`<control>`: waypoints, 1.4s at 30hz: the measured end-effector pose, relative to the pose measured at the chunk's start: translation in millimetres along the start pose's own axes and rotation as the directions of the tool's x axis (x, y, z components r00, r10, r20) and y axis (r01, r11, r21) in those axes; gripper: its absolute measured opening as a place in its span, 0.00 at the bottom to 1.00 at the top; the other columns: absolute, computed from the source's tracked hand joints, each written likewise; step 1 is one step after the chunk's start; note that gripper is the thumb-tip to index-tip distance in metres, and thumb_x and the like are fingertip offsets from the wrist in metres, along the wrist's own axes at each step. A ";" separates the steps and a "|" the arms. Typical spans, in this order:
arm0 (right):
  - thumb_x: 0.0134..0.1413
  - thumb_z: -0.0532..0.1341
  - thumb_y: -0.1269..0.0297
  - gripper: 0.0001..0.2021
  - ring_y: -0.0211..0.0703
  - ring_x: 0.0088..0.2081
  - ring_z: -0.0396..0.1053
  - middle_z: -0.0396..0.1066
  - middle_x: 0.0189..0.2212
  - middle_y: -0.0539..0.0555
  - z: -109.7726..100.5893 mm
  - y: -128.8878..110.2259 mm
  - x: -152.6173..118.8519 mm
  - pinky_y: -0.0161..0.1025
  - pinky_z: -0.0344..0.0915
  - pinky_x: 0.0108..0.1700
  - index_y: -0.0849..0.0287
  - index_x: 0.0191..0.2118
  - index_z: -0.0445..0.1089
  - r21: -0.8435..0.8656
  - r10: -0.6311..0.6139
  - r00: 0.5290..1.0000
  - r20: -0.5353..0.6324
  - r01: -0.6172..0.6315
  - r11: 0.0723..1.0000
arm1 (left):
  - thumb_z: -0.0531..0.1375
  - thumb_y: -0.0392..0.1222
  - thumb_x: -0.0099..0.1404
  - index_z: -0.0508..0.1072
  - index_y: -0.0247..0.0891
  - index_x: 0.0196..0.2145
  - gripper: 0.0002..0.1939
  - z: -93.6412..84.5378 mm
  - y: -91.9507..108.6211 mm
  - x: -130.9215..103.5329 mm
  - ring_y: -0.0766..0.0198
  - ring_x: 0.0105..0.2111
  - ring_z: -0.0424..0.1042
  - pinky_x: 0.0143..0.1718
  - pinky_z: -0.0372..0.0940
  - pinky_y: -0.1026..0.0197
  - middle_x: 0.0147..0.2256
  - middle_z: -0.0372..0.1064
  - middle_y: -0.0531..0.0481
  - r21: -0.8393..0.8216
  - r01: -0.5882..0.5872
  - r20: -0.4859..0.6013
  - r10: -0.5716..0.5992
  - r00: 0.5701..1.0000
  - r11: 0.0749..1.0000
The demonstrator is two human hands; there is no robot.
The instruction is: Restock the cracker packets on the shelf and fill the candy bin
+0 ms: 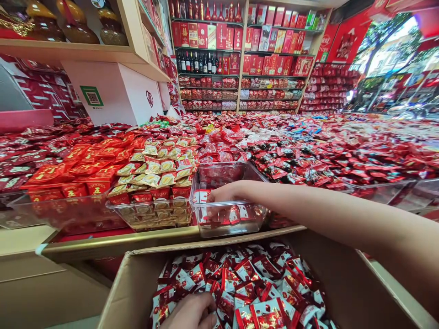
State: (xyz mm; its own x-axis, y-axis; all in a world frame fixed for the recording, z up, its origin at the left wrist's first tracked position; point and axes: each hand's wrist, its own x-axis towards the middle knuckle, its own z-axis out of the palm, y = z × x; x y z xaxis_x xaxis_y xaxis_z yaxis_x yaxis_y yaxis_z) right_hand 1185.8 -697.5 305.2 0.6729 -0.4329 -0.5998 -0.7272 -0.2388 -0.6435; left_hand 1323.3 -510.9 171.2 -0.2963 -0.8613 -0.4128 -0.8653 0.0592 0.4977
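My right hand point(226, 195) reaches into a clear plastic bin point(233, 226), fingers bent and closed on a small red-and-white candy packet point(201, 196). Similar packets stand in a row along the bin's front wall, while its back part shows bare plastic. Below, my left hand point(192, 312) is inside an open cardboard box point(120, 292) at the bottom of the view. Its fingers curl down among loose red-and-white candy packets point(264, 315); whatever they grip is hidden. The box's far edge sits just below the bin.
Left of the bin are durian candy packets point(161, 178) and orange-red packets point(99, 169) in clear bins. Dark red packets point(295, 160) lie to the right. A gold-edged counter rim point(137, 242) runs behind the box. Shelves point(240, 50) with boxes and bottles stand at the back.
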 end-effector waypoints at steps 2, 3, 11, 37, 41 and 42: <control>0.46 0.60 0.60 0.14 0.37 0.28 0.70 0.72 0.25 0.54 2.4 -2.4 -2.8 0.33 0.66 0.32 0.68 0.34 0.69 -0.039 -0.003 1.000 -0.024 0.002 0.999 | 0.54 0.37 0.55 0.72 0.42 0.32 0.09 -3.1 0.4 -0.7 0.61 0.31 0.69 0.30 0.59 0.65 0.29 0.72 0.51 0.014 0.003 -0.026 -0.002 1.000 1.000; 0.46 0.60 0.61 0.13 0.36 0.27 0.69 0.71 0.24 0.53 3.5 -3.0 -3.8 0.33 0.66 0.31 0.68 0.33 0.69 -0.060 -0.006 0.999 -0.035 0.004 0.998 | 0.53 0.37 0.55 0.72 0.42 0.31 0.09 -4.5 0.2 -1.5 0.61 0.31 0.69 0.30 0.58 0.65 0.30 0.72 0.51 0.020 0.001 -0.039 0.000 0.999 1.000; 0.45 0.59 0.71 0.06 0.37 0.29 0.64 0.68 0.27 0.52 -7.7 -14.2 -19.6 0.35 0.58 0.34 0.65 0.32 0.69 -0.315 -0.184 0.924 -0.334 0.074 0.946 | 0.51 0.34 0.56 0.70 0.37 0.36 0.12 -19.2 -22.3 1.3 0.55 0.38 0.69 0.38 0.59 0.59 0.36 0.71 0.42 0.124 0.128 -0.182 -0.105 0.978 0.984; 0.49 0.53 0.68 0.15 0.43 0.37 0.69 0.73 0.37 0.50 172.4 53.9 35.2 0.35 0.62 0.36 0.53 0.44 0.67 -0.239 -0.234 0.771 -0.593 0.109 0.965 | 0.57 0.36 0.52 0.70 0.33 0.43 0.19 -28.6 -19.7 8.4 0.48 0.47 0.62 0.48 0.54 0.51 0.44 0.67 0.38 -0.049 0.036 -0.358 -0.051 0.932 0.998; 0.50 0.54 0.65 0.12 0.39 0.34 0.69 0.73 0.33 0.51 155.9 41.1 -3.6 0.31 0.59 0.33 0.56 0.41 0.69 -0.181 -0.317 0.716 -0.622 0.263 0.948 | 0.52 0.45 0.60 0.73 0.39 0.39 0.14 -35.9 -2.0 0.6 0.59 0.38 0.68 0.41 0.61 0.62 0.35 0.72 0.50 -0.255 -0.173 -0.291 0.095 0.952 0.951; 0.50 0.55 0.62 0.11 0.39 0.31 0.68 0.73 0.31 0.52 151.8 35.8 -11.8 0.31 0.58 0.30 0.57 0.39 0.70 -0.160 -0.292 0.721 -0.629 0.247 0.956 | 0.51 0.45 0.61 0.73 0.39 0.39 0.15 -36.6 1.9 -1.7 0.60 0.35 0.69 0.38 0.62 0.63 0.33 0.73 0.51 -0.308 -0.203 -0.283 0.114 0.952 0.930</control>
State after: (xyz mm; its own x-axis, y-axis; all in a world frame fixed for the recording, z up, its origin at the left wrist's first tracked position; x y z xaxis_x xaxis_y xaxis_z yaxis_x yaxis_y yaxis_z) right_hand 1172.4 -569.0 217.1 0.6118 -0.7891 0.0545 -0.5502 -0.4741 -0.6874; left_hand 1336.9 -527.8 200.7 -0.2666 -0.9562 -0.1207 -0.6202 0.0743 0.7809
